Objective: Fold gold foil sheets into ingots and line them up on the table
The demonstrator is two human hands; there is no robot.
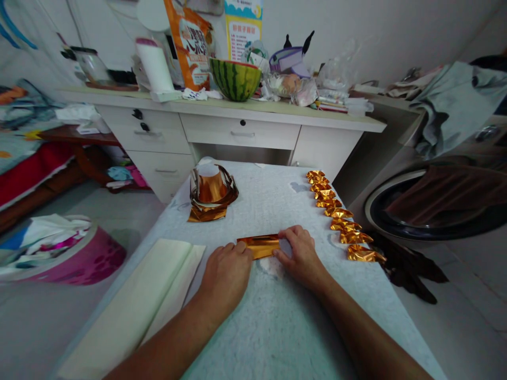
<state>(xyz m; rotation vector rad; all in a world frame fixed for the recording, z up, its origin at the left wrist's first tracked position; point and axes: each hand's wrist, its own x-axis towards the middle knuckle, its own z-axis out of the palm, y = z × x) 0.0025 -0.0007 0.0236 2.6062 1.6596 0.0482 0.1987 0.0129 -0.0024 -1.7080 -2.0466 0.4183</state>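
Note:
A strip of shiny gold foil lies across the middle of the light cloth-covered table. My left hand has its curled fingers closed on the strip's left end. At the right end, my right hand pinches the foil between thumb and fingers. A roll of gold foil stands farther back on the left, its loose end flat on the cloth. Along the right edge runs a row of several twisted gold foil pieces. Folded pale sheets rest near my left forearm.
Behind the table, a white cabinet carries a watermelon half, an orange bag and plastic bags. A pink basket stands on the floor at left. A washing machine with a cloth hanging from its door is at right.

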